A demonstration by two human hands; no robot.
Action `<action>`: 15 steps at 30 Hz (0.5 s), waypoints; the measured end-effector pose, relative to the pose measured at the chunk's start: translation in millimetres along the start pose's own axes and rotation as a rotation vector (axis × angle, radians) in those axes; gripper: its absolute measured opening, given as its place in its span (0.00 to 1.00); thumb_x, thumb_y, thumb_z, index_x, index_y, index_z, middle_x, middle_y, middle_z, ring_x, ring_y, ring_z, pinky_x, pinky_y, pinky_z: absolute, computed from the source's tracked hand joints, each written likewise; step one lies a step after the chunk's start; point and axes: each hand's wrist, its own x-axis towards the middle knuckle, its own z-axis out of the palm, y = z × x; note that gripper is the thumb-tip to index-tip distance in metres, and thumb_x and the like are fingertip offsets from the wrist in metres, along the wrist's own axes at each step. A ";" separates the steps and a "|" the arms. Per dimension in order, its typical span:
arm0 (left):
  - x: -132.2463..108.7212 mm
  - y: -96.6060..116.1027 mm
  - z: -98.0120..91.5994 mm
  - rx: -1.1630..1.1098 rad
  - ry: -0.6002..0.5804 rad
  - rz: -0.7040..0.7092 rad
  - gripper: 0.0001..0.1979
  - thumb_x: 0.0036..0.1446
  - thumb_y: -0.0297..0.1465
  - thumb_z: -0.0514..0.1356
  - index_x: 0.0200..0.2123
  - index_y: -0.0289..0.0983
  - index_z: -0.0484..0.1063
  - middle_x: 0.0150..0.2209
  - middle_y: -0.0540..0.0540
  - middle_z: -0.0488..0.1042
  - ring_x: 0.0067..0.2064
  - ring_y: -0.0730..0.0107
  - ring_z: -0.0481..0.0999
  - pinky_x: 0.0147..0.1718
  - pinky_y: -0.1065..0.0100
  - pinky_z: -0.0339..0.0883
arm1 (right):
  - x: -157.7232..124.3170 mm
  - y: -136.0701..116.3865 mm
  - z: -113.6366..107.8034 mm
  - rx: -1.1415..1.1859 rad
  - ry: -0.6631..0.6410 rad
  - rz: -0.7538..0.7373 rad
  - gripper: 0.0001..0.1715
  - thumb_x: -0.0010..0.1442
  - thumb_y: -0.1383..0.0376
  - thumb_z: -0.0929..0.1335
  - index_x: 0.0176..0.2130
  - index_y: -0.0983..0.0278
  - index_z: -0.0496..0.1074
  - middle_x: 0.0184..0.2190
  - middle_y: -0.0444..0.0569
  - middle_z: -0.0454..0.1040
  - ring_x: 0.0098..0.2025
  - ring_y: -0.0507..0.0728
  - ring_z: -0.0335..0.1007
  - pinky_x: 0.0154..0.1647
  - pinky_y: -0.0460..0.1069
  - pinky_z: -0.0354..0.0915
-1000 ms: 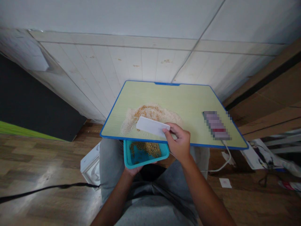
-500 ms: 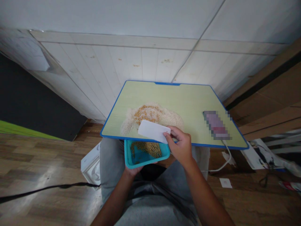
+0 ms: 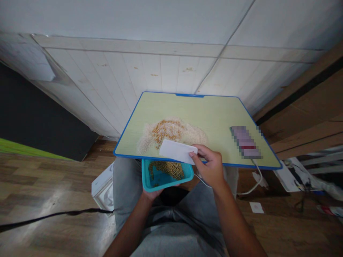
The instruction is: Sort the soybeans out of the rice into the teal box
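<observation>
While the right hand [image 3: 211, 166] pinches a flat white rectangular card [image 3: 177, 150] by its right end between thumb and fingers, the left hand [image 3: 152, 195] cups an open teal plastic tub [image 3: 167, 185] from beneath, most of its fingers hidden. The tub sits just below the near edge of a pale-green table with a blue border [image 3: 211, 110], and round tan beans [image 3: 173, 169] lie in it. On the table, just beyond the card, small pale grains [image 3: 197, 132] are mixed with round golden beans [image 3: 162, 127]; whether the card touches the surface I cannot tell. Were the card drawn over the edge with the mix before it, pale grains could drop among the tan beans, and a gap between tub and table could let some fall to the wooden floor [image 3: 53, 200]. Because the tub appears supported only from below, a knock could tilt it and spill its load. Gripped at one end, the card could also twist under a hard push.
</observation>
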 end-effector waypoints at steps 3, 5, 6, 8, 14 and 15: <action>0.7 0.6 5.5 0.044 0.053 -0.006 0.38 0.74 0.58 0.39 0.68 0.51 0.76 0.75 0.49 0.70 0.81 0.27 0.48 0.69 0.14 0.49 | -0.6 1.6 1.1 0.007 -0.012 0.021 0.09 0.66 0.59 0.73 0.42 0.60 0.84 0.32 0.46 0.87 0.30 0.57 0.84 0.35 0.49 0.78; 1.5 0.9 9.0 0.054 0.047 -0.012 0.37 0.74 0.58 0.41 0.68 0.49 0.76 0.77 0.47 0.68 0.81 0.27 0.48 0.69 0.13 0.47 | -0.9 4.6 0.5 0.004 0.022 0.049 0.10 0.66 0.59 0.73 0.42 0.61 0.84 0.32 0.47 0.87 0.31 0.57 0.84 0.35 0.49 0.78; 2.1 0.9 10.8 0.056 0.036 -0.010 0.36 0.73 0.58 0.43 0.69 0.48 0.75 0.78 0.46 0.66 0.81 0.27 0.49 0.69 0.13 0.46 | -1.3 5.8 -0.2 0.006 0.049 0.062 0.10 0.66 0.59 0.73 0.42 0.61 0.84 0.32 0.47 0.87 0.31 0.57 0.85 0.36 0.49 0.78; 3.6 0.3 14.9 0.057 0.034 0.001 0.36 0.72 0.59 0.46 0.69 0.48 0.75 0.79 0.44 0.63 0.81 0.26 0.49 0.68 0.12 0.47 | -2.8 6.9 -1.5 0.019 0.104 0.083 0.10 0.65 0.59 0.74 0.42 0.61 0.84 0.32 0.47 0.87 0.32 0.57 0.85 0.36 0.49 0.78; 5.6 -2.1 31.6 0.087 0.190 -0.005 0.39 0.71 0.62 0.40 0.61 0.52 0.82 0.73 0.51 0.74 0.81 0.24 0.47 0.67 0.15 0.54 | -13.1 0.1 1.1 0.119 0.191 0.126 0.08 0.65 0.59 0.75 0.42 0.60 0.84 0.33 0.47 0.87 0.33 0.58 0.85 0.35 0.49 0.78; 5.1 -2.0 33.0 0.095 0.238 -0.005 0.39 0.72 0.61 0.39 0.60 0.52 0.82 0.71 0.52 0.75 0.81 0.24 0.47 0.66 0.14 0.54 | -14.9 -1.2 2.6 0.132 0.213 0.132 0.09 0.65 0.59 0.75 0.42 0.60 0.84 0.33 0.47 0.87 0.34 0.58 0.85 0.35 0.49 0.78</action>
